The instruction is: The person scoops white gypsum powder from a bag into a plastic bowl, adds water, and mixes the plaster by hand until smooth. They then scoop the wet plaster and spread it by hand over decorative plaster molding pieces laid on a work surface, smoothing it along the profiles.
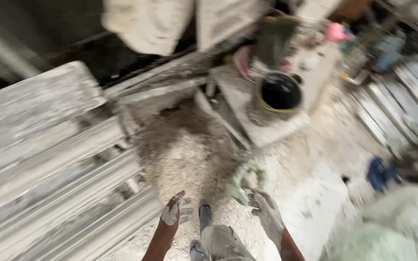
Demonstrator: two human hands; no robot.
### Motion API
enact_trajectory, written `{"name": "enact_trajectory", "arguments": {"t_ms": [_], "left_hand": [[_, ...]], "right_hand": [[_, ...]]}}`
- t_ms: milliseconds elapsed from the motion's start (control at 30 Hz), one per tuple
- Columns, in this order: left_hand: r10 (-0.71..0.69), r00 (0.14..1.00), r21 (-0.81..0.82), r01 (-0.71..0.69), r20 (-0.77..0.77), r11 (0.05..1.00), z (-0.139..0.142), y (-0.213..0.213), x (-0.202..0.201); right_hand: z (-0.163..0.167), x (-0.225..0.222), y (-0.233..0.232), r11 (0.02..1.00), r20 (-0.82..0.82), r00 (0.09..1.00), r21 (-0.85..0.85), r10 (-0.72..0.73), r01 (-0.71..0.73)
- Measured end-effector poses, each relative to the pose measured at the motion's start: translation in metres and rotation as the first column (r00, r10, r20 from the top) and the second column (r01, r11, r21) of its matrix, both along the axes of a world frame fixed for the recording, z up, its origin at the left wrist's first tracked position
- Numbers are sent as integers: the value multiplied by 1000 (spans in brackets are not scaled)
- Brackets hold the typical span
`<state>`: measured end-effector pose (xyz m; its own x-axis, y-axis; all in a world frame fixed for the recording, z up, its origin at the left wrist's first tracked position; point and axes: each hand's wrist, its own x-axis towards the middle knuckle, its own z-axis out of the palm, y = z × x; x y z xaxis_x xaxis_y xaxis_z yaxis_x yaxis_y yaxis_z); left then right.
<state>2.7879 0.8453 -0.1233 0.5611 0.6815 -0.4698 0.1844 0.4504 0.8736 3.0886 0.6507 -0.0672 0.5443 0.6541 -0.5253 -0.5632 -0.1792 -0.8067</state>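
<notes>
Where the blurred view allows a count, the largest item is a stack of long pale moulded strips [49,164] filling the left side, with a second row of like strips [402,106] at far right. Next, a heap of whitish powder and rubble [185,154] covers the floor at centre, running to a flat dusty slab [262,125] that carries a black bucket with a yellow rim [280,92]. A crumpled pale green bag [245,181] lies on the powder, just beside the right hand [267,215]. A blue rag [378,173] sits well apart to the right. Both hands are coated white; the left hand [172,210] hangs empty with fingers loosely spread, the right likewise open and holding nothing. Judged from this, nothing is gripped yet, and the heap looks unworked.
</notes>
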Motion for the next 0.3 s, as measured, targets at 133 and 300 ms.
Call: {"name": "enact_trajectory", "arguments": {"t_ms": [133, 300], "left_hand": [[-86, 992, -143, 99, 91, 985, 12, -69, 68], [-360, 921, -144, 380, 148, 914, 4, -145, 168]], "right_hand": [[21, 23, -112, 985, 79, 987, -88, -142, 149], [22, 82, -223, 934, 92, 931, -22, -354, 357]]}}
